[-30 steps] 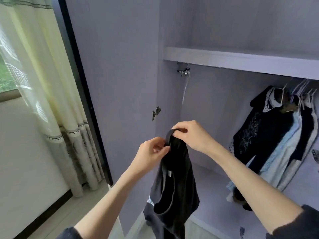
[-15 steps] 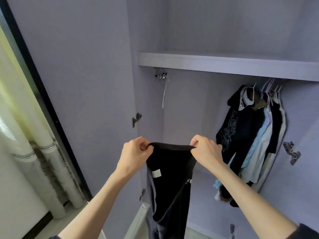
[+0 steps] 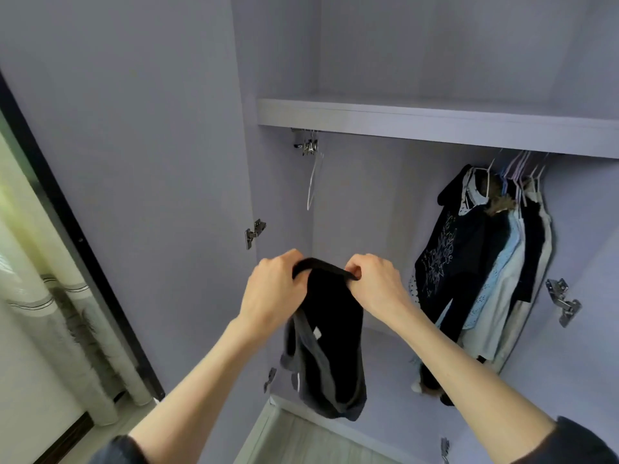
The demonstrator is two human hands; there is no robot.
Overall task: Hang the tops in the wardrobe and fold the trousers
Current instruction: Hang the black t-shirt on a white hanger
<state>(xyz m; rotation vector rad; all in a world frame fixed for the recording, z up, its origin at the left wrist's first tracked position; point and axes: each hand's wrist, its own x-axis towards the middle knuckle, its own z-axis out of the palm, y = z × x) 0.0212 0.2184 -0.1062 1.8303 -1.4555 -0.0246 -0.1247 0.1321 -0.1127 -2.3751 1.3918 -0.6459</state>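
- Holding a black garment (image 3: 330,333) up in front of the open wardrobe (image 3: 435,125), the left hand (image 3: 273,289) and right hand (image 3: 375,284) each pinch its top edge, fingers curled round the band.
- Half a second ago that edge was stretched wide and flat; now the hands sit closer together and the band bows up between them — the cloth hangs bunched below.
- Likely meaning: the garment is being gathered for a hanger, not spread for folding.
- An empty hanger (image 3: 313,182) hangs on the rail's left end, above the hands; hung clothes (image 3: 485,262) crowd the right end.
- Nothing is hung yet from this pair of hands.
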